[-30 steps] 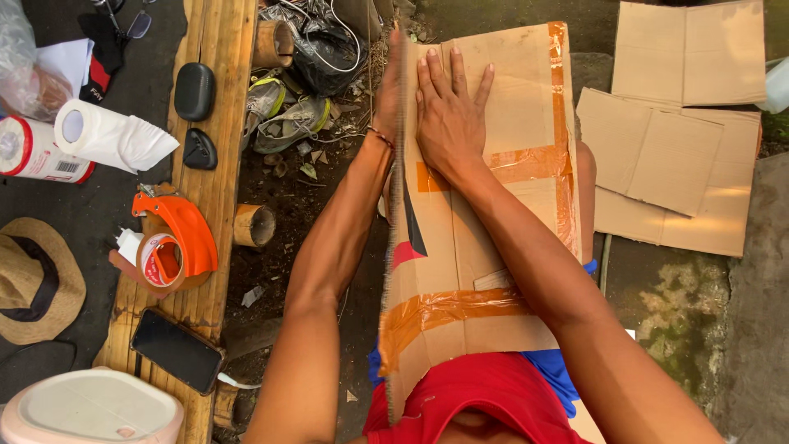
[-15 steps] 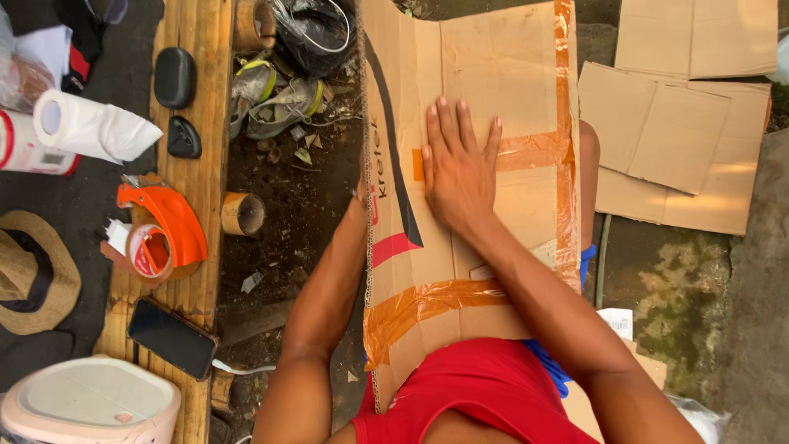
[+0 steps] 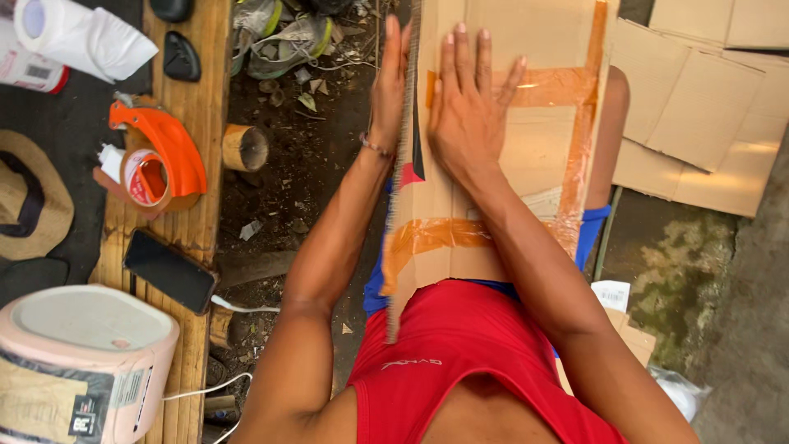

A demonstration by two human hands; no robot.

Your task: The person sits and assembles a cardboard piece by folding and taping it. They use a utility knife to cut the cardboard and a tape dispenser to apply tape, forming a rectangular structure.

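The flattened brown cardboard box with orange tape strips (image 3: 493,164) lies across the person's lap. The right hand (image 3: 468,115) presses flat on it, fingers spread; the left hand (image 3: 388,90), open, braces the box's left edge, apparently the folded side. Firm, even palm pressure along the tape seats it best.

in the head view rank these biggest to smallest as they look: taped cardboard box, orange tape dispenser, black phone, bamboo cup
1. taped cardboard box
2. orange tape dispenser
3. black phone, looks close to the dispenser, so that order is unsure
4. bamboo cup
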